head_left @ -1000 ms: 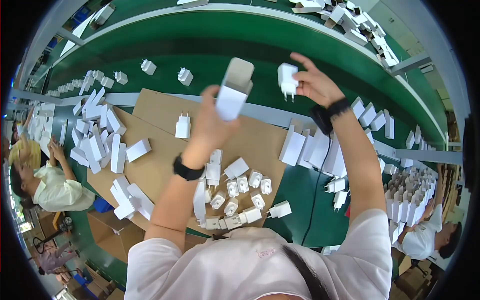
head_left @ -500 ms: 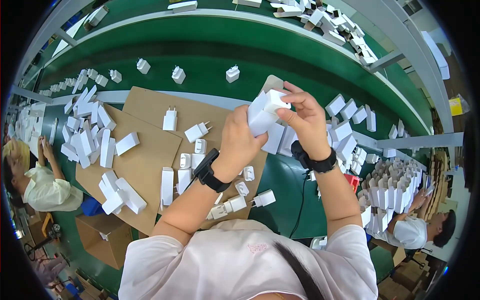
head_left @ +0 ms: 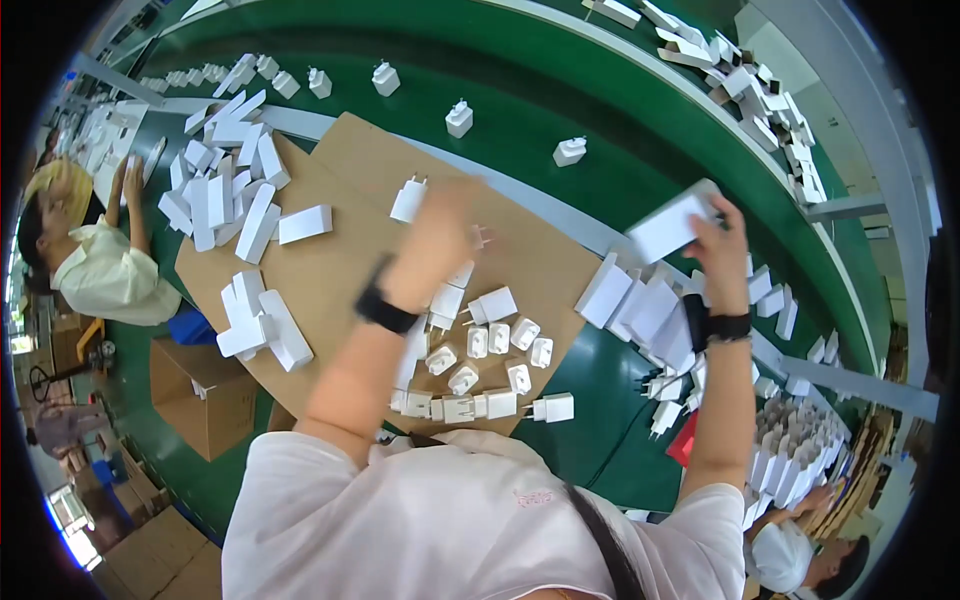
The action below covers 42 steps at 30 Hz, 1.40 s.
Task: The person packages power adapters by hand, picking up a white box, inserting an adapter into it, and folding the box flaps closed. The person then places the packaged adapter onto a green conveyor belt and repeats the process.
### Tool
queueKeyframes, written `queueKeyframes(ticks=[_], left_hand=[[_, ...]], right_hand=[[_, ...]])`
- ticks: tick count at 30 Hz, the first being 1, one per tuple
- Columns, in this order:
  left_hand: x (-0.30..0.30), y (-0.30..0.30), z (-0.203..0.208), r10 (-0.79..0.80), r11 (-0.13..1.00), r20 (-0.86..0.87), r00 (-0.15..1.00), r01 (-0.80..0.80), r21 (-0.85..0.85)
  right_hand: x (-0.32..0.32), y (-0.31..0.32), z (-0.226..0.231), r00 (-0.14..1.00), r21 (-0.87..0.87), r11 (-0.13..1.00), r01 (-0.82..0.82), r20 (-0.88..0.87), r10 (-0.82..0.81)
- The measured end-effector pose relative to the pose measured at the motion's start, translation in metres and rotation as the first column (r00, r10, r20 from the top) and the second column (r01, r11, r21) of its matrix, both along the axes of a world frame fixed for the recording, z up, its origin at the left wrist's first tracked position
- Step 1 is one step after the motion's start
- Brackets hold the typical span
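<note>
My right hand (head_left: pixel 722 245) grips a narrow white box (head_left: pixel 665 226), raised at the right above a row of similar white boxes (head_left: pixel 640 305). My left hand (head_left: pixel 440 235) is over the cardboard sheet (head_left: pixel 345 185), smeared by motion. Two plug prongs (head_left: pixel 483 237) poke out beside it; whether its fingers are closed on that charger cannot be made out. Just left of it lies a white charger (head_left: pixel 408 199). Nearer to me, several white chargers (head_left: pixel 490 306) and small white plug blocks (head_left: pixel 477 341) lie on the cardboard.
A heap of white boxes (head_left: pixel 225 190) covers the cardboard's left side. Several chargers stand along the green belt (head_left: pixel 520 110) behind. At right are more chargers (head_left: pixel 665 415), a red object (head_left: pixel 683 440) and upright open boxes (head_left: pixel 795 440). Co-workers sit at both sides.
Both hands were together on the box, a white block at its open top. Now my right hand holds the box alone, farther right; my left has dropped to the cardboard. The view has turned.
</note>
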<state>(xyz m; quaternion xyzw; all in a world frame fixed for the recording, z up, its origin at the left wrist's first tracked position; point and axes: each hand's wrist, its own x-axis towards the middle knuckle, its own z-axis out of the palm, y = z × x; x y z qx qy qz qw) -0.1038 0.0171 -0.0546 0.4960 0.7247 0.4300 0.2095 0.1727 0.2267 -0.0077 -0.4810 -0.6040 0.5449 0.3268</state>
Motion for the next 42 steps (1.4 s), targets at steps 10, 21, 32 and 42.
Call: queueKeyframes(ticks=[10,21,32,42], left_hand=[[-0.176,-0.1,-0.061,-0.081,0.734,-0.648,0.758,-0.394,-0.553],[-0.024,-0.001,0.057,0.066,0.971,0.619,0.782,-0.193,0.14],[0.019,0.023,0.006,-0.098,0.958,0.804,0.587,-0.163,0.236],[0.08,0.024,0.029,-0.314,0.949,0.76,0.569,0.165,0.269]], right_hand=[[0.161,0.194,-0.157,0.719,0.359,0.888,0.286,0.532,-0.447],[-0.118,0.105,-0.112,0.853,-0.653,0.656,-0.378,0.031,0.521],[-0.087,0.01,0.031,0.699,-0.242,0.921,-0.306,-0.714,0.045],[-0.058,-0.084,0.057,0.777,0.023,0.994,-0.105,-0.623,0.096]])
